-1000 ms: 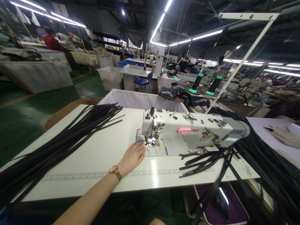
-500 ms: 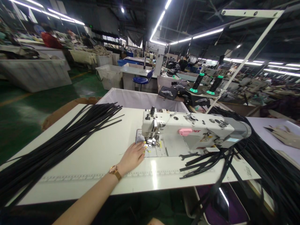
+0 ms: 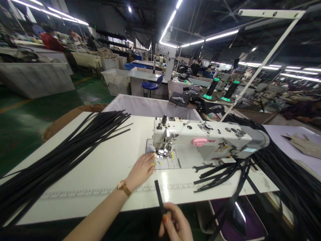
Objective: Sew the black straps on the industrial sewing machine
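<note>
A white sewing machine (image 3: 208, 137) stands on the white table. My left hand (image 3: 141, 169), with a watch on its wrist, lies palm down beside the needle area, fingertips near the presser foot (image 3: 163, 153); whether anything is under the fingers is hidden. Low in the view, at the table's front edge, my right hand (image 3: 175, 222) pinches a short black strip (image 3: 158, 194) that points up over the table. A large bundle of black strips (image 3: 62, 150) lies on the left of the table. Other black strips (image 3: 218, 175) lie at the right, near a wrench (image 3: 203, 167).
A printed ruler (image 3: 82, 192) runs along the table's front. Behind the table is a white-lined bin (image 3: 140, 103). Two black thread cones (image 3: 211, 88) stand beyond the machine, under a slanted white pole (image 3: 265, 62). A blue stool (image 3: 149, 86) stands further back.
My right hand has come up into view from the bottom edge, holding the black strip. My left hand remains beside the needle area.
</note>
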Available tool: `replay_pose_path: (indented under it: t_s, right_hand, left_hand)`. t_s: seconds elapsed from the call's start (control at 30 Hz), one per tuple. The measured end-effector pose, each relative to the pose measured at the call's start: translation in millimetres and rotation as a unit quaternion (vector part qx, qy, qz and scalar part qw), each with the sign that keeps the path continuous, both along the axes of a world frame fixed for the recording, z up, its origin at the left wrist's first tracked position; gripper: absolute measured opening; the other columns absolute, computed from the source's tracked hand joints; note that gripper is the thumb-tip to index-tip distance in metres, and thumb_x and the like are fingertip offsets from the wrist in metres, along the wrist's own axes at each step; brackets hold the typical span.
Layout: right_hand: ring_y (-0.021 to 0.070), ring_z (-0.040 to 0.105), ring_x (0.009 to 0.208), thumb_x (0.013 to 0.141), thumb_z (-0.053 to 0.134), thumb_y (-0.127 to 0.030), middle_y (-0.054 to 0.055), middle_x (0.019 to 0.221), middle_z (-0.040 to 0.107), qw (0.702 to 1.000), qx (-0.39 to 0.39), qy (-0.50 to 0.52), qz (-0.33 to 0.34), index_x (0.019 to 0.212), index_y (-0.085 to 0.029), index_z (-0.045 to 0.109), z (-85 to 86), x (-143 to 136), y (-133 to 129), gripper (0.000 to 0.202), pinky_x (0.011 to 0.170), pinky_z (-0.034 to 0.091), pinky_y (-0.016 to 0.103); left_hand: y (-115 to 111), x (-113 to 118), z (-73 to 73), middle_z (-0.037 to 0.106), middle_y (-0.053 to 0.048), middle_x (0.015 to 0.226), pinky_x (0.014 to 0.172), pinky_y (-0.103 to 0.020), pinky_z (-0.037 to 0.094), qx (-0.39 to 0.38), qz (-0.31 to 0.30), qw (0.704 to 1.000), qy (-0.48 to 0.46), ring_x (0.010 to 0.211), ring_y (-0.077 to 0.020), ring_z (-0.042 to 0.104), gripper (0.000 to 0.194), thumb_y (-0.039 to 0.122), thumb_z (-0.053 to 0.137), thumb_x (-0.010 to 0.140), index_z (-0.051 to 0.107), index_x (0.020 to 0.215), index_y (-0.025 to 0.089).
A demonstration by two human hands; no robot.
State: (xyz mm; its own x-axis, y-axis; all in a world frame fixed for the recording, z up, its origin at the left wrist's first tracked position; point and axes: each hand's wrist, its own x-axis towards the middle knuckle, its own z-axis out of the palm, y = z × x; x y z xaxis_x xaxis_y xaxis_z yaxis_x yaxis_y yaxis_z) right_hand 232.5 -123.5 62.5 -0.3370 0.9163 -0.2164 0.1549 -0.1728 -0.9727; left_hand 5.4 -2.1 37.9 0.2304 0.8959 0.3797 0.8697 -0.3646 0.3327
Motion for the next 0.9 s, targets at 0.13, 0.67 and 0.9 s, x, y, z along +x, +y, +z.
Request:
replay_pose_path:
  t_s: [0.13, 0.67, 0.9]
  right_hand:
    - [0.0177, 0.057, 0.067, 0.095, 0.046, -0.047, 0.001, 0.068, 0.064, 0.996, 0.078, -0.027, -0.026, 0.134, -0.018, 0.051, 7.4, -19.1, 45.5, 0.048, 0.069, 0.044, 0.030]
    - [0.0171, 0.056, 0.067, 0.085, 0.045, -0.019, 0.000, 0.066, 0.060, 0.997, 0.044, 0.026, -0.061, 0.104, -0.011, 0.064, -8.4, -68.8, 129.9, 0.028, 0.070, 0.043, 0.030]
    - [0.0165, 0.056, 0.065, 0.085, 0.049, -0.022, -0.001, 0.064, 0.060, 0.997, 0.050, 0.024, -0.055, 0.098, -0.013, 0.065, -6.1, -69.3, 130.1, 0.023, 0.067, 0.042, 0.028]
  left_hand:
    - [0.2, -2.4, -1.7, 0.059, -0.011, 0.129, 0.108, -0.044, 0.045, 0.001, 0.042, 0.998, -0.052, 0.119, -0.0239, 0.056, 0.031, 0.019, 0.045, 0.095, 0.058, 0.123, 0.016]
    - [3.7, -2.2, -2.4, 0.059, -0.007, 0.138, 0.111, -0.054, 0.037, -0.012, -0.014, 0.999, 0.048, 0.131, -0.0268, 0.048, 0.036, 0.020, 0.046, 0.095, 0.059, 0.129, 0.020]
    - [4.3, -2.9, -2.8, 0.057, -0.007, 0.140, 0.112, -0.054, 0.035, -0.021, -0.013, 0.999, 0.037, 0.133, -0.0263, 0.047, 0.038, 0.022, 0.044, 0.096, 0.057, 0.132, 0.020]
